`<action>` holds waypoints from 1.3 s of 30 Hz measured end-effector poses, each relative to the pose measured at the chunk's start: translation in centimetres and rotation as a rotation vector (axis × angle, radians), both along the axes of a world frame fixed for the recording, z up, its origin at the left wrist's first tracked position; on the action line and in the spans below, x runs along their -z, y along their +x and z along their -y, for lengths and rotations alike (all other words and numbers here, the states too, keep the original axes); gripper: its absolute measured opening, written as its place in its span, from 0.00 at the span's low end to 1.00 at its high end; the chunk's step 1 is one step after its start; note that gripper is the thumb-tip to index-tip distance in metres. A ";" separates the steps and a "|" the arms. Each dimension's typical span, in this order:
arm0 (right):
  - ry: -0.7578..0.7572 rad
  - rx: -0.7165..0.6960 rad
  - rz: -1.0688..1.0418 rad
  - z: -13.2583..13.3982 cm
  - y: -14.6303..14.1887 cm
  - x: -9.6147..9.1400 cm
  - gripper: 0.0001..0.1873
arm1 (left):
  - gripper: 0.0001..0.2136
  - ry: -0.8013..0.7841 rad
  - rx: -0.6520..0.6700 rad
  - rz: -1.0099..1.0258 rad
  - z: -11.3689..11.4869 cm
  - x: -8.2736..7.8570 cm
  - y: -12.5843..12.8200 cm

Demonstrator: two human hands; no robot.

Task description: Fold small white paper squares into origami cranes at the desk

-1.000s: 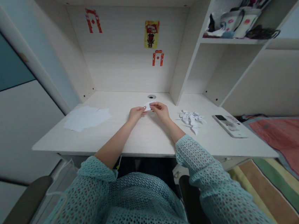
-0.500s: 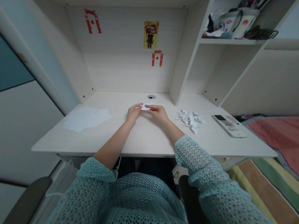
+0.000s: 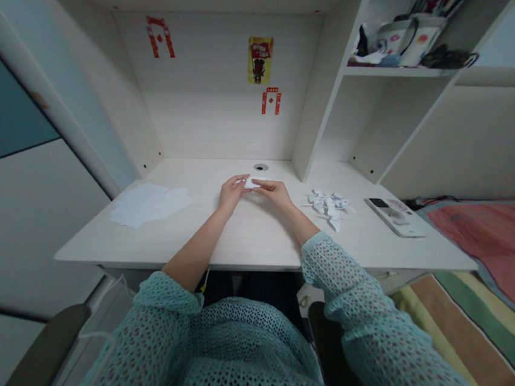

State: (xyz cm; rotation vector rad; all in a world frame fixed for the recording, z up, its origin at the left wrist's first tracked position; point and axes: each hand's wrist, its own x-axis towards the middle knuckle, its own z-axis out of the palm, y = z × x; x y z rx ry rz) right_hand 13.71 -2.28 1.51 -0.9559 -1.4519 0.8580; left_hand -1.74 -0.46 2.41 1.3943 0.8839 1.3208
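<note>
A small folded piece of white paper [image 3: 251, 182] lies on the pale wooden desk [image 3: 243, 237], near its middle. My left hand [image 3: 231, 192] pinches its left side with curled fingers. My right hand [image 3: 274, 191] presses on its right side with the fingers together. The hands touch each other over the paper and cover most of it.
A stack of white paper sheets [image 3: 148, 203] lies at the desk's left. A heap of small folded paper shapes [image 3: 328, 203] sits to the right, with a phone [image 3: 394, 216] beyond it. A shelf [image 3: 403, 70] holds mugs and scissors. A cable hole [image 3: 260, 167] lies behind the hands.
Both hands have dropped from holding the paper slightly raised to pressing it against the desk, and have shifted a little left.
</note>
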 end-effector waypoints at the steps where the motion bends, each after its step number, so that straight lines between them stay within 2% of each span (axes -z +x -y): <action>1: 0.002 -0.007 -0.016 0.0 0.0 0.0 0.24 | 0.17 0.021 0.009 -0.013 0.1 0.0 0.0; 9: -0.011 -0.015 -0.073 0.4 0.0 -0.7 0.21 | 0.14 0.070 -0.004 -0.063 0.2 -0.2 0.4; 15: -0.007 -0.083 -0.082 0.5 -0.1 -0.6 0.25 | 0.14 0.076 -0.026 -0.060 -0.1 0.1 0.3; 22: 0.024 -0.063 -0.053 0.3 0.1 -0.4 0.22 | 0.17 0.099 0.010 -0.049 -1.1 1.0 0.2; 39: 0.013 -0.060 -0.049 0.4 0.2 -0.7 0.19 | 0.16 0.092 0.001 -0.037 -0.9 0.8 0.3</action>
